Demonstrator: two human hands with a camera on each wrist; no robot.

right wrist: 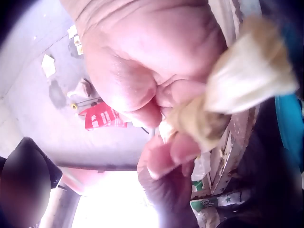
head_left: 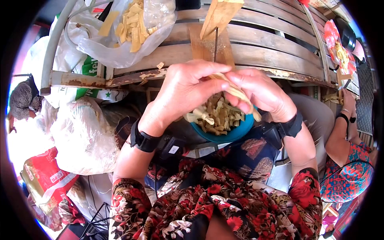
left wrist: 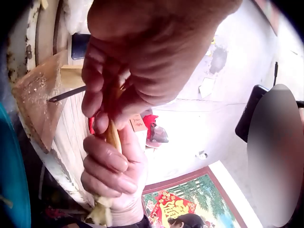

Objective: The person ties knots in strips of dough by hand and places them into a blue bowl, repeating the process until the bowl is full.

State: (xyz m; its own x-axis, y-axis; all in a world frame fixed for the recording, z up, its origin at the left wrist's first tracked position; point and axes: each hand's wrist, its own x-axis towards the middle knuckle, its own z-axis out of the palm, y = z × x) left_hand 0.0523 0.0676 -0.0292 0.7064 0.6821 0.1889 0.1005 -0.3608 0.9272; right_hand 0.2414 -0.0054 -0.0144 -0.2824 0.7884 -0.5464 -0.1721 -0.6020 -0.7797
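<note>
My left hand [head_left: 176,90] pinches a pale yellow, pliable strip [head_left: 240,94] between thumb and fingers. My right hand [head_left: 268,92] holds the same strip from the other side, its fingers curled round it in the left wrist view. A loose, flared end [right wrist: 251,71] of the strip sticks out past the right palm in the right wrist view. Below the hands, a teal basin [head_left: 224,139] holds many folded pale yellow pieces [head_left: 216,122]. A whitish bunched piece [head_left: 201,116] lies at its left side, partly under the left hand.
Ahead is a slatted bench [head_left: 272,50] with a rusty front edge. On it stand a wooden board [head_left: 196,42], a wood block [head_left: 220,18] with a thin metal blade [head_left: 216,46], and a plastic bag [head_left: 120,56] of yellow strips [head_left: 136,26]. Another person [head_left: 346,160] sits at right.
</note>
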